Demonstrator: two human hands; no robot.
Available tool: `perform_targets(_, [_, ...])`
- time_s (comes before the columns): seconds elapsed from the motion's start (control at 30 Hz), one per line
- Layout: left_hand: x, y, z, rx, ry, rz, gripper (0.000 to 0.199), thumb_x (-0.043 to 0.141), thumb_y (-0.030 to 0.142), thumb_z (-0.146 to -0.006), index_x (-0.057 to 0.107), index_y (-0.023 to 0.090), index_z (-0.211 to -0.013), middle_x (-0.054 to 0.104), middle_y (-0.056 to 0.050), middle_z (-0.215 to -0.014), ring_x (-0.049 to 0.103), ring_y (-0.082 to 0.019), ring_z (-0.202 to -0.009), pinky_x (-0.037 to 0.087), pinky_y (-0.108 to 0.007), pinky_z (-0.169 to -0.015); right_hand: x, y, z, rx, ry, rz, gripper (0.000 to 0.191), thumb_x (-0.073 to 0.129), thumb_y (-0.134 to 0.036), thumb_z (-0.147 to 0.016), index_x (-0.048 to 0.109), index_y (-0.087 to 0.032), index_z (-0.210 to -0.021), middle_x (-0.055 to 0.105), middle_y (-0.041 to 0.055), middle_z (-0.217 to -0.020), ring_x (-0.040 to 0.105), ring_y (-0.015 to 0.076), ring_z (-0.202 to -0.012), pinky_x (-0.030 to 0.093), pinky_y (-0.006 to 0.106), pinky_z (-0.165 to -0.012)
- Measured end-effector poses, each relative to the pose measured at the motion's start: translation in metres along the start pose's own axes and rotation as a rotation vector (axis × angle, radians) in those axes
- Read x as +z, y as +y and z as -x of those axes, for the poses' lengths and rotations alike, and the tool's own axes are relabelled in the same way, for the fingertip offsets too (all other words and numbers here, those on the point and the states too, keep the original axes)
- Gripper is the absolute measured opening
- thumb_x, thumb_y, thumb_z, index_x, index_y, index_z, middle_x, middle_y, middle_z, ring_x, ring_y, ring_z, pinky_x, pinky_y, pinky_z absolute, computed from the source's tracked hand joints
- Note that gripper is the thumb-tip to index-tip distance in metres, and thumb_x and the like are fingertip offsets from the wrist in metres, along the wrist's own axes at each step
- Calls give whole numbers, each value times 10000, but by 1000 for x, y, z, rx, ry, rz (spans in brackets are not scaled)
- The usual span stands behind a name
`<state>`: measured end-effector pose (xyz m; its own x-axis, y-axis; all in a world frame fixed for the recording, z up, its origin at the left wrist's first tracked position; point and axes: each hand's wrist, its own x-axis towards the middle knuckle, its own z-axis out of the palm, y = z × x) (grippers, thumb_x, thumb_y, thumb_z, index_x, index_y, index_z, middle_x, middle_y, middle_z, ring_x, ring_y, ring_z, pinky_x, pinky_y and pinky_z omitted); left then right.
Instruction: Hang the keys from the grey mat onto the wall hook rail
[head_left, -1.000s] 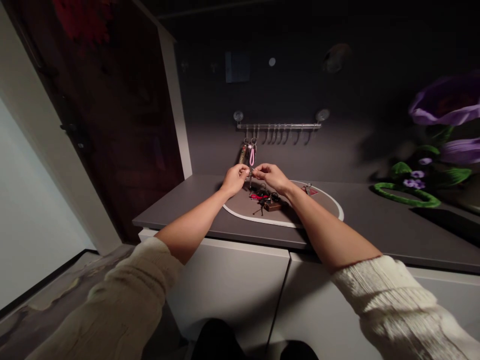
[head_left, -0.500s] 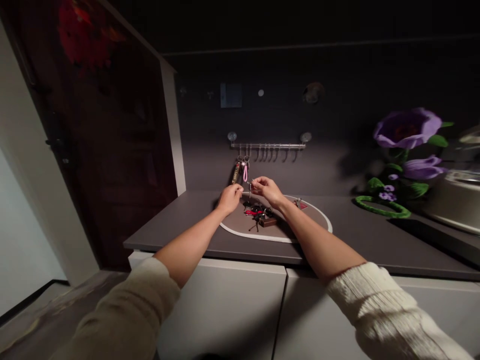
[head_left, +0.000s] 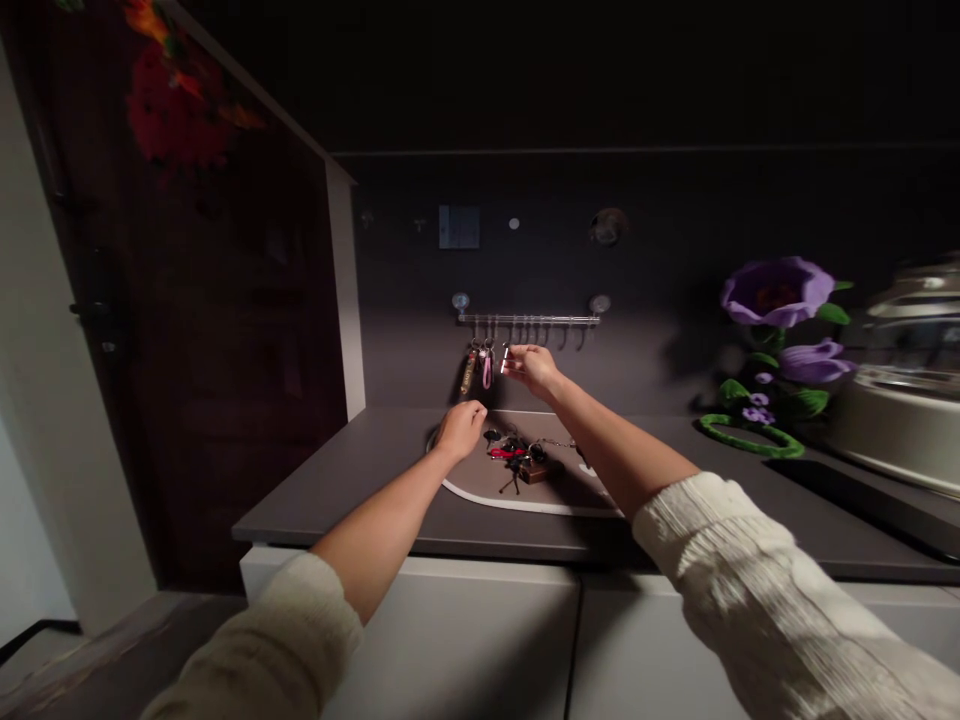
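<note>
My right hand (head_left: 531, 368) is raised just below the hook rail (head_left: 531, 321), its fingertips pinching a small shiny metal piece (head_left: 505, 356), perhaps a key. Left of it, a brown-gold key fob (head_left: 469, 372) and a pink strap (head_left: 487, 370) hang from hooks. Lower down, over the left side of the oval mat (head_left: 480, 498), my left hand (head_left: 460, 430) is closed with fingers curled; what it holds, if anything, is hidden. Close by on the mat lie black keys (head_left: 514, 440), a red cord (head_left: 507, 454) and a brown block-shaped fob (head_left: 541, 472).
Purple crocheted flowers (head_left: 780, 292) with a green ring base stand on the counter (head_left: 315, 495) at right, beside a cream appliance (head_left: 892, 430) with a clear top. A dark door (head_left: 247, 400) is at left. White cabinet fronts (head_left: 480, 630) are below.
My right hand has risen toward the rail with the metal piece, away from my left hand. My left hand stays low over the mat's left side. The camera view has tilted up.
</note>
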<state>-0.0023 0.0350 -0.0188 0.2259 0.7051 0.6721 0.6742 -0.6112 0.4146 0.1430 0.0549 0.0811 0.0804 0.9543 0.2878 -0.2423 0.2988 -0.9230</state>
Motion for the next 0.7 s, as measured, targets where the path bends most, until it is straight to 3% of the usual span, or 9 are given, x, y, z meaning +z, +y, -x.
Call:
perform_targets(0.27, [3,-2,-1,-3,-13,-9,231,400,230,-822,622,165,-815,630,-50,-776,537,-142,-721,388,-258,-698,17,-13,-20,56,69,8,147,432,-83,-812,483,-132,-683,527,16,-533,505,79,-474,485,230,-512])
perform_targets(0.7, [0,1,-1,-8,-26,-14,225,402,216,-820,620,161,-809,631,-54,-770,548,-149,-734,389,-258,-704,26,-6,-39,122,83,-27,182,409,-112,-836,455,-149,-664,480,-5,-510,491,69,-483,472,187,-471])
